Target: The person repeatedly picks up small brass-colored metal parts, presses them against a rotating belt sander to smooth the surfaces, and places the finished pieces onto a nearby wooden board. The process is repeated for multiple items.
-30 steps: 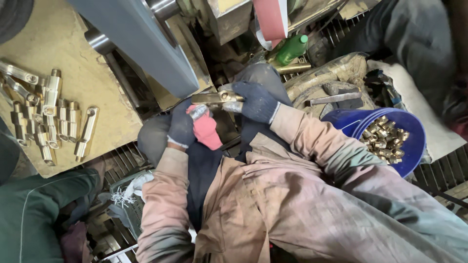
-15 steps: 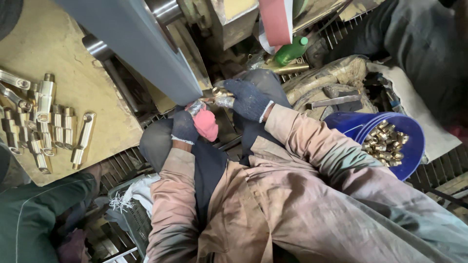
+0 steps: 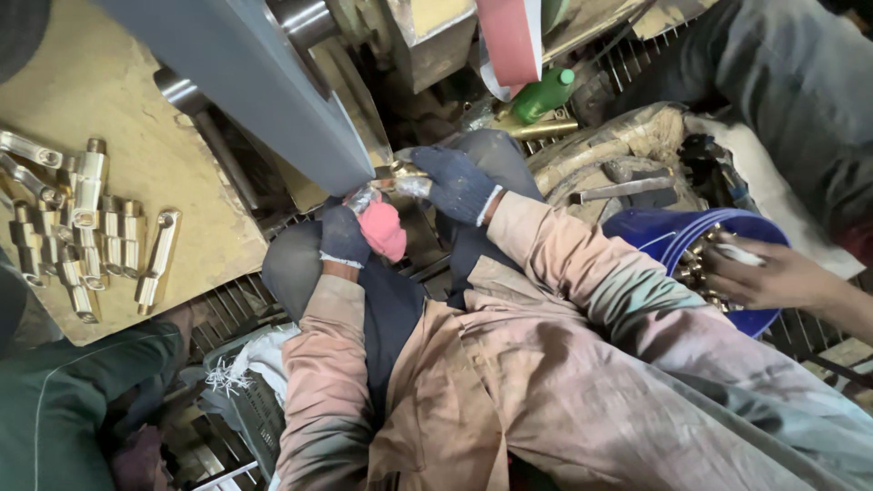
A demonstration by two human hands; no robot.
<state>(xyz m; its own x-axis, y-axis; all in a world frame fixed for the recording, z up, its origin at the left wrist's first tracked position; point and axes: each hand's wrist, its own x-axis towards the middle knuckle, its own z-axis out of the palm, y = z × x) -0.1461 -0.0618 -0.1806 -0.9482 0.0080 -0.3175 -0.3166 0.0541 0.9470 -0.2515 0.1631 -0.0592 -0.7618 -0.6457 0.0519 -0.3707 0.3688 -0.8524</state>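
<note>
At nine o'clock we note the board [image 3: 109, 118] carrying rows of brass parts [image 3: 82, 227]; their arrangement matches the earlier views.

Moving right, the left hand [image 3: 350, 235], in a dark glove with a pink palm, is clenched around the near end of the brass fitting [image 3: 400, 177]. A second ago it sat lower, at about six o'clock of the belt housing [image 3: 255, 82]; it has since risen towards it.

The right hand [image 3: 455, 182], in a blue glove, grasps the fitting's far end. The fitting now lies against the lower edge of the housing, at centre frame, where before it was held clear. We judge that grinding contact has begun.

At three o'clock, a co-worker's bare hand [image 3: 773, 277] has newly entered, reaching into the blue bucket [image 3: 664, 236] of brass pieces; whether it has closed on anything we cannot tell.
</note>
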